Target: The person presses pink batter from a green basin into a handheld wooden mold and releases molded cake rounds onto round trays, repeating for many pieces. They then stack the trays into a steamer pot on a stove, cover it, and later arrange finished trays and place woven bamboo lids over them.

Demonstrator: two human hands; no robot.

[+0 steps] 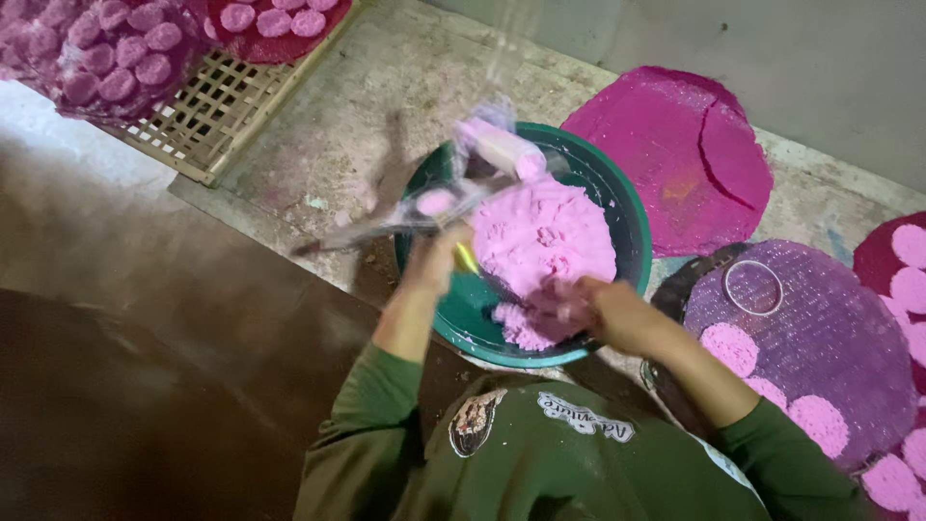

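Gripping a blurred strip-like tool (386, 230) over the green basin (632, 217), the left hand (436, 259) closes, while the right hand (608, 311) pinches pink crumbly dough (545, 236).

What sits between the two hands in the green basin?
In the head view, pink dough fills the basin between the left hand and right hand.

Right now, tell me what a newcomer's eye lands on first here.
The mound of bright pink dough in the green basin at centre, with the right hand at its near edge and the left hand beside it. Pink discs lie on round mats at right.
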